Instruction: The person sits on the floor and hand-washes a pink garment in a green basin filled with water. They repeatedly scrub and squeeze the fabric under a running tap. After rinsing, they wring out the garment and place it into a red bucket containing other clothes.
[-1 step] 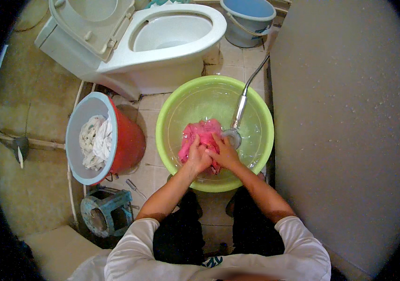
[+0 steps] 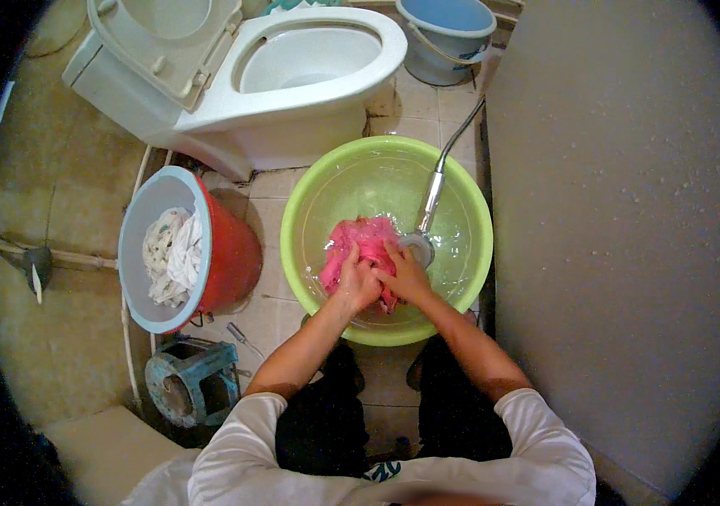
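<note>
A wide lime-green basin (image 2: pixel 292 211) stands on the floor between my feet, with clear water in it. Bunched in the water lies a wet pink cloth (image 2: pixel 343 239), its kind of garment not plain. My left hand (image 2: pixel 358 285) grips the cloth from the left, thumb pointing away from me. Close beside it, almost touching, my right hand (image 2: pixel 406 278) holds the same cloth, its fingers partly hidden in the folds. A silver shower head (image 2: pixel 418 244) on a metal hose rests in the basin, just beyond my right hand.
A red bucket with a grey-blue inside (image 2: pixel 237 244) holds white laundry at the left. Behind the basin are a white toilet (image 2: pixel 292 118) and a grey-blue bucket (image 2: pixel 438 63). A worn blue stool (image 2: pixel 195 379) stands lower left; a grey wall (image 2: pixel 621 236) bounds the right.
The pink cloth's folds and the ripples around it have shifted slightly. Both hands stay in nearly the same place.
</note>
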A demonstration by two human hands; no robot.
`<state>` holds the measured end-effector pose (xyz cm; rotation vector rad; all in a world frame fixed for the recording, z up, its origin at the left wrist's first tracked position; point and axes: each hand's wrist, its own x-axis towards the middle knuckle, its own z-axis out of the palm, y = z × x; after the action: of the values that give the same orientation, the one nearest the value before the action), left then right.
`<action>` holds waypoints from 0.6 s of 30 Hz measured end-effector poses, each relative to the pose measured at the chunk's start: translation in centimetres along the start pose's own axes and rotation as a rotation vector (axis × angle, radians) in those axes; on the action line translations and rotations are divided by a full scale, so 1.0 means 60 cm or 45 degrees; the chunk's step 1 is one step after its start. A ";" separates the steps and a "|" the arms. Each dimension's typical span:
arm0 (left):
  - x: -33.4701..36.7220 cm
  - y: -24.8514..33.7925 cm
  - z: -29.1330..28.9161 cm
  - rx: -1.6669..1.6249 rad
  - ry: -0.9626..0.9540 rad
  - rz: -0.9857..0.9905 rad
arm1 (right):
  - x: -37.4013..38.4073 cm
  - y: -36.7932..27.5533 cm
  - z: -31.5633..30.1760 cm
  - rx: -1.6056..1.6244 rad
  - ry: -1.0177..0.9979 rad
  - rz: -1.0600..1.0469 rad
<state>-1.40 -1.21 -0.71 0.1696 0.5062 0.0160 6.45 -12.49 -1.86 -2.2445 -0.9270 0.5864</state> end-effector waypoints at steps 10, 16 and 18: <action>0.018 0.006 -0.034 -0.043 0.133 0.048 | 0.004 0.012 -0.002 0.501 0.169 -0.030; 0.001 0.057 -0.077 0.359 -0.243 0.119 | -0.043 -0.169 -0.072 0.254 -0.013 -0.369; -0.002 0.041 -0.009 0.343 -0.183 0.084 | -0.060 -0.165 -0.052 0.123 0.002 -0.415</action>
<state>-1.67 1.26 -0.72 0.4479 0.3576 -0.0001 1.43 -10.87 7.78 -1.9533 -1.2058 0.4690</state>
